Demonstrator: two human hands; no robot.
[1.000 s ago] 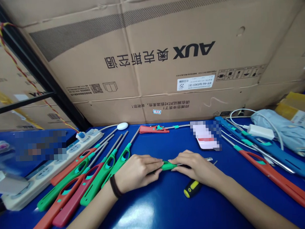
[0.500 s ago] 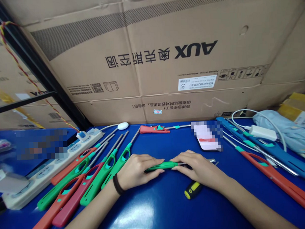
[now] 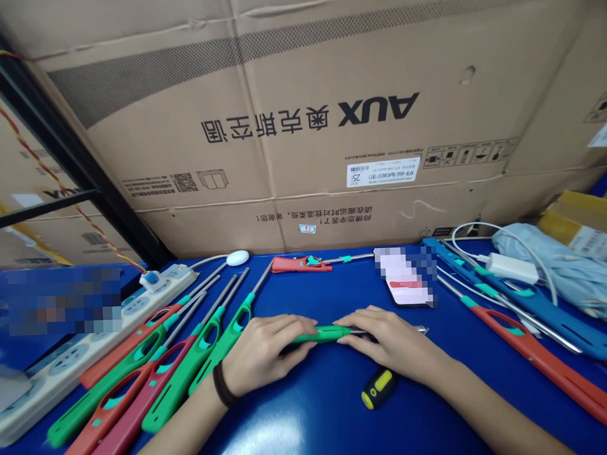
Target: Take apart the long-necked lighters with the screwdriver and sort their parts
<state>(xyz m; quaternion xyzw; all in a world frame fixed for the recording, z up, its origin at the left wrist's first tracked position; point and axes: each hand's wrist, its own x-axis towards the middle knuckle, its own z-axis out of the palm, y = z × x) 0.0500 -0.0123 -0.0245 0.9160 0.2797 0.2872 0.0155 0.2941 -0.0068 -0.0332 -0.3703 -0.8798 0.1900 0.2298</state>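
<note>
A green long-nosed lighter lies crosswise between my two hands, just above or on the blue table. My left hand is closed around the left part of its green handle, hiding that end. At the metal rod, my right hand pinches with thumb and fingers; the rod's tip shows past the knuckles on the right. Below my right hand lies a short black and yellow screwdriver, its shaft out of sight.
Several red and green lighters lie in a row at left, by a white power strip. A red lighter and a phone lie at the back. Orange and blue lighters lie right. A cardboard box stands behind.
The whole view has shifted a little, so most things appear slightly lower and farther left. Both hands keep their hold on the green lighter, with little visible movement.
</note>
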